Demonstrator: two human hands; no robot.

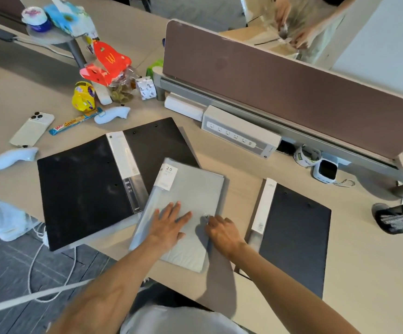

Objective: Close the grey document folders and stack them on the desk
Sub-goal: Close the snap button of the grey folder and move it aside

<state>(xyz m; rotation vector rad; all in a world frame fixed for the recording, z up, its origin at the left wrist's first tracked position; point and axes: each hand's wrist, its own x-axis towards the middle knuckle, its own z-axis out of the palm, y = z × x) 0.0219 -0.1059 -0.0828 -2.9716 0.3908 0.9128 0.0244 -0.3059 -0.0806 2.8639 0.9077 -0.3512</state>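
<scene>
Desk: grey folder marked "20"; left fingers spread flat, right fingers pinch edge.

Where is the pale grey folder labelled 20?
Head view, desk centre: the pale grey plastic folder lies beneath the left hand and right hand, partly overlapping the open black folder on its left.

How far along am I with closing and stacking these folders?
Partway. The right dark folder looks closed, lying alone. The light grey folder is closed under your left hand, your right hand at its edge. The black folder lies open, partly under the grey one. Nothing is stacked yet.
</scene>
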